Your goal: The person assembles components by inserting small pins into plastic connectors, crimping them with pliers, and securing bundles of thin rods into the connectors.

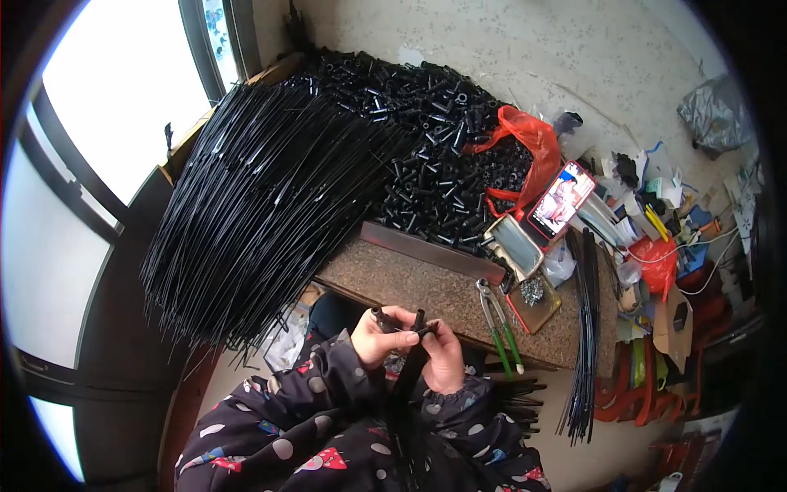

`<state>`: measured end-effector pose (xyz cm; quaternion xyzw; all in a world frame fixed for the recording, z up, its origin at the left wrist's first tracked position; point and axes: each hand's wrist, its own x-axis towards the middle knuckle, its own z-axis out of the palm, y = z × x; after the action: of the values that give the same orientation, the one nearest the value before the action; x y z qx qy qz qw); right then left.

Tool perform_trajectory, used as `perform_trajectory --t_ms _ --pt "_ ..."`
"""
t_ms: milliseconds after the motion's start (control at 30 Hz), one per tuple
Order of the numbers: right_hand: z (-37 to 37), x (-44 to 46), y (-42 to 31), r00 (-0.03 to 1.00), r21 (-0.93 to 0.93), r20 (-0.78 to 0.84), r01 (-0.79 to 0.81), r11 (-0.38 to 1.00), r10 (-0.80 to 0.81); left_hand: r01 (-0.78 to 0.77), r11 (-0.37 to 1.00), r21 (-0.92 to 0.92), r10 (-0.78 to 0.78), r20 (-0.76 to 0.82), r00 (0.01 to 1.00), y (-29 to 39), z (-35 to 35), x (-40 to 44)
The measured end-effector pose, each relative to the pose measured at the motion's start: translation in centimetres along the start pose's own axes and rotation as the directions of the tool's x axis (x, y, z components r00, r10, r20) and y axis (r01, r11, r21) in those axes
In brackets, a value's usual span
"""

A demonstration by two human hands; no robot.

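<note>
My left hand (382, 337) is closed round a short black tube (379, 315) in front of my body, its fingers pressed together. Close beside it, my right hand (443, 357) pinches a dark piece (420, 320) that stands upright between the two hands. Below the hands a thicker black shape runs down toward my lap; its details are too dark to tell. A large bundle of thin black rods (254, 205) lies on the left of the table. Behind the hands, many short black tubular parts (434, 180) are heaped against a metal bar (430, 252).
Green-handled pincers (497, 324) lie at the table's (369, 271) front edge, near a tray of small metal bits (533, 295). A phone (562, 202) leans beside a red bag (537, 148). More black rods (587, 336) overhang the table's right side.
</note>
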<state>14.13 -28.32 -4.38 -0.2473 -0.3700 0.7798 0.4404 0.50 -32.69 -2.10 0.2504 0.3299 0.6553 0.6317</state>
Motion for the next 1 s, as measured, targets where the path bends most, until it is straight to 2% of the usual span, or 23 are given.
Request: perform_trajectory --t_ms 33,67,133,167,200,267,300,333,367,400,467,533,567,633,733,767,800,867,900,933,1000 --pt "-0.3 0.0 0.0 0.996 0.067 0.065 -0.072 0.995 0.067 0.031 0.999 -0.032 -0.030 0.045 0.999 0.3 -0.1 -0.1" --pt "0.0 -0.1 -0.1 0.999 0.063 0.009 -0.044 0.997 0.044 -0.025 0.992 0.125 0.022 0.025 0.999 0.5 0.1 -0.1" --pt "1.1 -0.4 -0.1 0.994 0.054 -0.110 0.021 0.998 -0.015 -0.124 0.894 0.430 0.128 0.020 0.992 1.5 0.8 0.1" --pt "0.9 -0.3 -0.1 0.996 0.047 -0.092 0.016 0.999 -0.012 -0.583 0.234 0.778 0.471 0.433 0.768 2.9 0.9 0.9" --pt "0.9 -0.2 -0.2 0.997 0.066 -0.075 -0.011 0.998 0.016 -0.630 0.056 0.775 0.465 0.538 0.703 3.6 1.0 1.3" --pt "1.1 -0.3 -0.7 0.997 0.102 -0.038 -0.069 0.992 0.073 -0.506 0.223 0.833 0.368 0.408 0.835 4.0 1.0 0.7" --pt "0.9 0.0 -0.7 0.992 0.116 0.001 -0.125 0.985 0.126 -0.373 0.542 0.753 0.269 0.266 0.926 3.8 0.9 0.5" --pt "0.6 0.0 -0.8 0.985 0.131 0.072 -0.164 0.978 0.155 -0.183 0.790 0.585 0.115 0.151 0.982 3.5 0.8 0.3" --pt "0.4 -0.1 -0.9 0.972 0.144 0.144 -0.204 0.968 0.184 0.041 0.935 0.351 -0.074 0.081 0.994 3.4 0.7 0.2" --pt "0.3 -0.2 -0.9 0.953 0.153 0.217 -0.246 0.957 0.210 0.039 0.941 0.336 -0.089 0.135 0.987 3.5 0.2 0.3" --pt "0.7 -0.4 -0.9 0.954 0.151 0.217 -0.241 0.959 0.206 0.039 0.952 0.303 -0.116 0.239 0.964 3.6 -0.7 0.5" --pt "0.8 -0.4 -1.0 0.959 0.123 0.201 -0.226 0.966 0.199 -0.028 0.921 0.388 -0.081 0.263 0.961 4.4 -0.3 0.9" --pt "0.3 -0.2 -0.7 0.951 0.154 0.187 -0.276 0.949 0.246 -0.081 0.887 0.454 -0.053 0.276 0.960 4.4 -0.6 1.2" --pt "-0.3 0.1 -1.1 0.892 0.212 0.301 -0.408 0.888 0.338 -0.172 0.825 0.539 -0.025 0.339 0.940 5.3 -0.6 1.7" --pt "-0.8 0.4 -1.2 0.777 0.218 0.456 -0.571 0.791 0.435 -0.361 0.806 0.470 0.053 0.550 0.834 4.8 -1.6 2.5" --pt "-1.0 0.4 -1.1 0.732 0.207 0.503 -0.618 0.759 0.459 -0.231 0.901 0.366 -0.021 0.569 0.822 4.7 -1.7 2.5" --pt "-1.1 0.2 -0.8 0.731 0.184 0.526 -0.598 0.780 0.436 -0.208 0.942 0.262 -0.019 0.662 0.749 4.6 -1.9 2.9" --pt "-1.2 -0.5 -0.2 0.724 0.142 0.574 -0.547 0.825 0.382 -0.168 0.958 0.232 -0.068 0.753 0.655 4.9 -1.8 3.2" --pt "-0.9 -0.7 -0.2 0.755 0.133 0.537 -0.516 0.846 0.376 -0.167 0.955 0.245 -0.081 0.756 0.649 5.0 -1.9 3.3" --pt "-0.8 -0.8 -0.2 0.818 0.168 0.465 -0.457 0.873 0.339 -0.287 0.879 0.381 -0.092 0.725 0.682 5.4 -2.0 3.5" --pt "-0.3 -0.9 -0.4 0.916 0.218 0.308 -0.333 0.918 0.259 -0.477 0.631 0.612 -0.073 0.659 0.749 6.6 -1.5 3.5"
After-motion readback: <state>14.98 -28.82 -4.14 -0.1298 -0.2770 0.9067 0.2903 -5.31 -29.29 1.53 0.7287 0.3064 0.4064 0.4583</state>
